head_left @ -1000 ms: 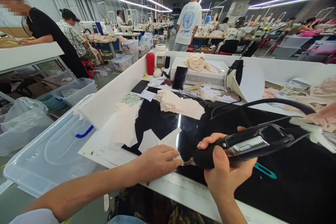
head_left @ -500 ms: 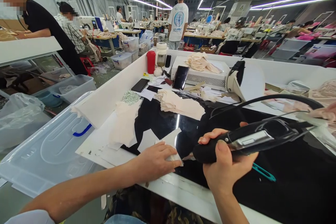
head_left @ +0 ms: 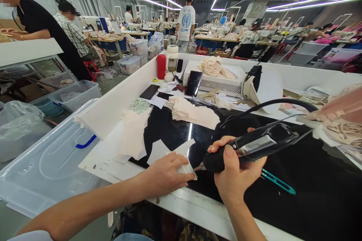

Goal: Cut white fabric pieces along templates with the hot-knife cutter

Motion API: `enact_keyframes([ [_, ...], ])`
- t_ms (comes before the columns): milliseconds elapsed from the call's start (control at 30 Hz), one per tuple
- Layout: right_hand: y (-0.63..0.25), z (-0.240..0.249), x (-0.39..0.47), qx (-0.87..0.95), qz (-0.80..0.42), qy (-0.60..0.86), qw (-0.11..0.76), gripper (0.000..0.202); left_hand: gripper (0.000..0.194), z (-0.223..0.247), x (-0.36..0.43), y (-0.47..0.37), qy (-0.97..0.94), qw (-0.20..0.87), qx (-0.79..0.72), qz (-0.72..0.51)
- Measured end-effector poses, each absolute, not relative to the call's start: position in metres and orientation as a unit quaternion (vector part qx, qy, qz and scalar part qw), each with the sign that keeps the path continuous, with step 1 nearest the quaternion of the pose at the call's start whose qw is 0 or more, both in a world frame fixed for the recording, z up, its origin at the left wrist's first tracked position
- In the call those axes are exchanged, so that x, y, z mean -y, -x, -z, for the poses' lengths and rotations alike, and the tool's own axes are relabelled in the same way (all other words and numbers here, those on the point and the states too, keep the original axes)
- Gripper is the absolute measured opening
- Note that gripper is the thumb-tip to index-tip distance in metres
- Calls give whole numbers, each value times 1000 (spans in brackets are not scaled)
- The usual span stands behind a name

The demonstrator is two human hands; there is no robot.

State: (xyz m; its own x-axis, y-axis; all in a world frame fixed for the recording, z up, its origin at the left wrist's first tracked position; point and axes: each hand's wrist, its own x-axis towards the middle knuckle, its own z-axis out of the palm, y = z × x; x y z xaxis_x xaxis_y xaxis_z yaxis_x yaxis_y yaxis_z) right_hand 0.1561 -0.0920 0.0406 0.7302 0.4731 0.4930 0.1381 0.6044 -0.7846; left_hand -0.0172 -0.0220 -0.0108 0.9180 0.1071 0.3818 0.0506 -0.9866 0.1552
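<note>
My left hand (head_left: 171,169) is closed on a small white flat piece (head_left: 185,150) at the near edge of the black work surface, its fingers curled over the piece. A second white piece (head_left: 157,151) lies beside it. My right hand (head_left: 239,175) is wrapped round a black corded hand tool (head_left: 258,141) with a silver plate on its side. The tool's narrow tip (head_left: 200,166) points left, close to the white piece; whether they touch I cannot tell. Under the right hand, a teal slotted plastic tool (head_left: 279,182) lies on the black surface.
Stacks of cream fabric pieces (head_left: 194,112) (head_left: 132,135) lie ahead and to the left. Farther back are phones (head_left: 194,83) (head_left: 149,91), a red cup (head_left: 161,67), a white vented box (head_left: 215,77) and a lamp-like shade (head_left: 261,88). Blurred pink fabric (head_left: 342,111) is at right.
My right hand and the black tool have shifted slightly left, bringing the tip closer to the white piece. At right, another person's hand has gone from view and pink fabric has swung in.
</note>
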Motion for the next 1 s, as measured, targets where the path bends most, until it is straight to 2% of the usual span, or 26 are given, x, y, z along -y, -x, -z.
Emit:
enact_keyframes([
  [200, -157, -41, 83, 337, -93, 403, 846, 55, 27, 11, 22, 19, -977, 82, -39, -191],
  [533, -155, -36, 86, 366, -97, 424, 823, 54, 26, 13, 31, 19, -974, 74, -56, -207],
  [700, -155, -39, 90, 366, -97, 423, 824, 57, 38, 18, 42, 20, -973, 80, -69, -204],
  [1000, -153, -38, 90, 367, -99, 419, 825, 57, 38, 18, 41, 20, -977, 73, -71, -189],
])
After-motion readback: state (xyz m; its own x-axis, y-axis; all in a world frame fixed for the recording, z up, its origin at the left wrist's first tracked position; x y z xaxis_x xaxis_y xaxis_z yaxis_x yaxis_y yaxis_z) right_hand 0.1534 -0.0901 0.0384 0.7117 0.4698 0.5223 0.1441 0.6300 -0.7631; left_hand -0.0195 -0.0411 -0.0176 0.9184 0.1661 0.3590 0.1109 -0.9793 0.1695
